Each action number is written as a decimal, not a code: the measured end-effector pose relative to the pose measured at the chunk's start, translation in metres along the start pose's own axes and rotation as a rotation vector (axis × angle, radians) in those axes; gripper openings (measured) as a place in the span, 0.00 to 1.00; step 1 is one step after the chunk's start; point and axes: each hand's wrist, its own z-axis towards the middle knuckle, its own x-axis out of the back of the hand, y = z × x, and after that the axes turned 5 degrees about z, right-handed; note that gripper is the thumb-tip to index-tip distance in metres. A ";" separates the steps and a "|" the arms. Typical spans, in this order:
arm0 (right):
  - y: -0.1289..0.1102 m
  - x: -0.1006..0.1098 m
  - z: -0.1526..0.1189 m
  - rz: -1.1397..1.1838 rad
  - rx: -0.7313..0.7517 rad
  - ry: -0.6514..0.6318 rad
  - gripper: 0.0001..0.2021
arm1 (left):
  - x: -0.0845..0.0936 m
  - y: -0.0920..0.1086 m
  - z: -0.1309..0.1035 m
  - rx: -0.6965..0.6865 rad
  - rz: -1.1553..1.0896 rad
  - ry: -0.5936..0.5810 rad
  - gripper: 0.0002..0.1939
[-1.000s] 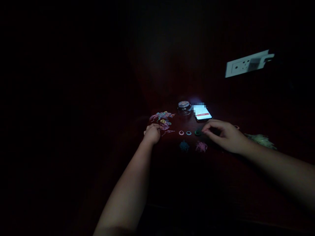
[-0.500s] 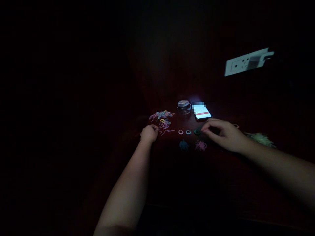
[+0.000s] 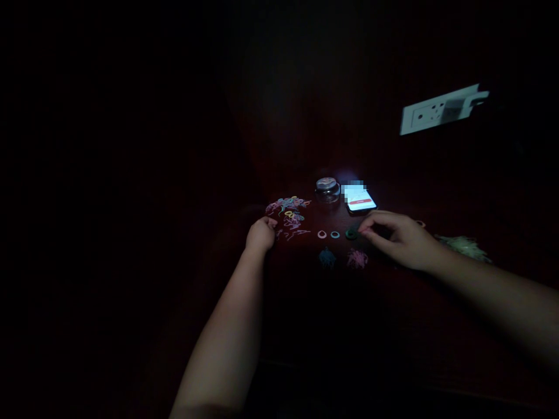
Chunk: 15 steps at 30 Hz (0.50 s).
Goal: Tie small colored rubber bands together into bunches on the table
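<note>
My left hand (image 3: pixel 261 234) is closed, its fingers curled at the left edge of a mixed pile of small coloured rubber bands (image 3: pixel 289 203). Whatever it may hold is too dark to make out. My right hand (image 3: pixel 395 237) has thumb and forefinger pinched together beside a dark green ring (image 3: pixel 350 233). I cannot tell what sits between those fingertips. In line with the green ring lie a pink ring (image 3: pixel 322 234) and a light blue ring (image 3: pixel 335 235). Nearer me are a small blue heap of bands (image 3: pixel 326 257) and a pink heap (image 3: pixel 357 258).
A clear round jar with a lid (image 3: pixel 326 189) stands behind the rings. Beside it is a lit phone (image 3: pixel 361 198). Pale yellow-green bands (image 3: pixel 465 247) are heaped beyond my right wrist. A white socket panel (image 3: pixel 441 110) is on the wall. Most surroundings are dark.
My left hand has drawn slightly left, away from the loose bands at the pile's edge. My right hand has stayed almost where it was by the green ring.
</note>
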 end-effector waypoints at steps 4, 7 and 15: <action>0.001 0.000 0.000 0.006 0.008 -0.014 0.07 | 0.008 -0.006 0.001 0.012 -0.010 -0.051 0.12; 0.001 -0.001 -0.001 0.013 0.004 -0.021 0.07 | 0.012 -0.011 -0.002 0.036 0.055 -0.162 0.16; 0.001 -0.001 -0.001 0.014 -0.005 -0.011 0.08 | 0.008 -0.013 -0.002 0.004 0.012 -0.193 0.21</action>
